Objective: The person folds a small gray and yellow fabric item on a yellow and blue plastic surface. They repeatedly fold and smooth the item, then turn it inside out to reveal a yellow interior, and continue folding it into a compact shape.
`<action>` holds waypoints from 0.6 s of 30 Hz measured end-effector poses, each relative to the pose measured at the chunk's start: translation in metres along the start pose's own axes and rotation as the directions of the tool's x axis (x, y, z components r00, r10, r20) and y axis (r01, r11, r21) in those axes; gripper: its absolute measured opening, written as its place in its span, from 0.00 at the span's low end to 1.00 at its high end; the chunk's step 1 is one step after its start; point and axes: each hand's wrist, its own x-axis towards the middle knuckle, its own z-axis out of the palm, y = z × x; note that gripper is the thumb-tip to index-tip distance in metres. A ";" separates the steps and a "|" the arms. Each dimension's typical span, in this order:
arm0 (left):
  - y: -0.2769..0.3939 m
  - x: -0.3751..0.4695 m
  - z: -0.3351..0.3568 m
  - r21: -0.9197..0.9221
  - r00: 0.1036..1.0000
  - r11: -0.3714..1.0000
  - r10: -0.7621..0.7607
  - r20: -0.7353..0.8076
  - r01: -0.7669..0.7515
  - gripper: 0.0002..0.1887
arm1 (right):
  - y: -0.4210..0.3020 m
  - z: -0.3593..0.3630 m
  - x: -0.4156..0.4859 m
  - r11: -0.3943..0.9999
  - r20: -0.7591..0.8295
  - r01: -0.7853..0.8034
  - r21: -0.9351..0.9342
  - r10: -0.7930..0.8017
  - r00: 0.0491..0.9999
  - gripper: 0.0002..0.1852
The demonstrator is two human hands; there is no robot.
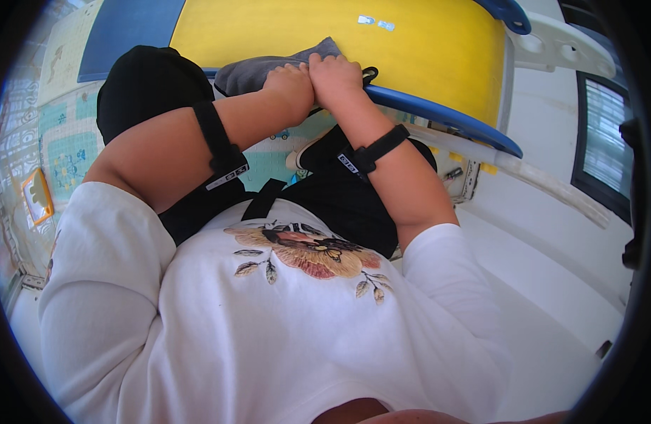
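A grey cloth (251, 71) lies at the near edge of a yellow tabletop (410, 58), with one corner pointing up beyond my hands. My left hand (291, 87), fingers curled, grips its middle part. Touching it on the right, my right hand (336, 77) is closed on the cloth near that raised corner. A small black loop (370, 76) shows just right of my right hand; what it belongs to is hidden. My palms and the cloth beneath them are out of sight.
Two small clear-and-white pieces (376, 23) lie farther back on the tabletop. A blue rail (442, 114) edges its near side. My knees are under and beside the table, above a patterned play mat (65, 153). An orange-framed object (37, 197) lies at far left.
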 end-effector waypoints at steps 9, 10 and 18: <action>0.003 0.013 0.004 0.028 0.987 0.999 -0.044 0.156 0.040 0.43 | -0.007 0.027 0.017 0.997 0.032 -0.039 0.065 0.037 0.999 0.24; 0.003 0.012 0.005 0.030 0.989 0.999 -0.038 0.142 0.034 0.43 | -0.006 0.026 0.016 0.997 0.031 -0.042 0.060 0.040 0.999 0.24; -0.006 0.011 0.003 -0.052 0.997 0.998 0.046 0.067 -0.043 0.33 | -0.004 0.017 0.007 0.996 -0.088 0.070 0.047 -0.066 0.994 0.14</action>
